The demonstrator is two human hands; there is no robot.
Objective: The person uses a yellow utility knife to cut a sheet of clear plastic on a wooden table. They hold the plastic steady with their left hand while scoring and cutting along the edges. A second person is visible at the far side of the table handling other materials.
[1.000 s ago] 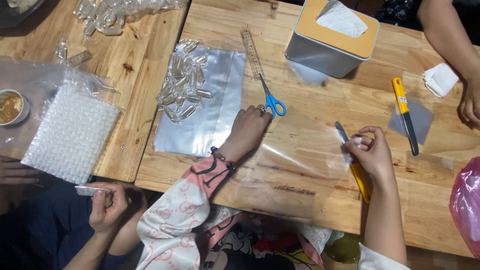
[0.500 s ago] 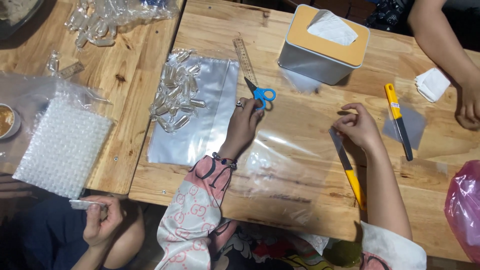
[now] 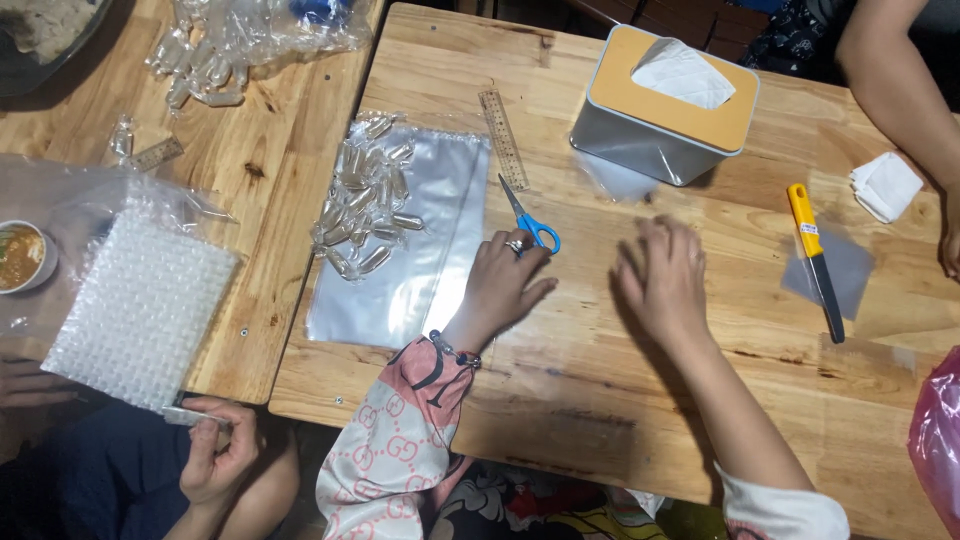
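My left hand (image 3: 505, 285) lies flat on a clear plastic sheet (image 3: 590, 340) spread over the wooden table (image 3: 800, 400). Its fingertips are just below blue-handled scissors (image 3: 530, 225). My right hand (image 3: 665, 280), slightly blurred, presses palm-down on the same sheet a little to the right, fingers spread. Neither hand holds anything. A yellow-handled cutter (image 3: 815, 255) lies on a grey square further right, apart from both hands.
A silvery bag (image 3: 420, 280) with several small clear vials (image 3: 365, 205) lies to the left, below a ruler (image 3: 502, 125). A tissue box (image 3: 665, 105) stands behind. Bubble wrap (image 3: 140, 305), a bowl (image 3: 20, 255), another person's hand (image 3: 215, 455) and a pink bag (image 3: 940, 440) are nearby.
My right hand held a yellow-handled cutter a second ago; it now lies empty and flat on the sheet, shifted left. My left hand slid slightly down from the scissors.
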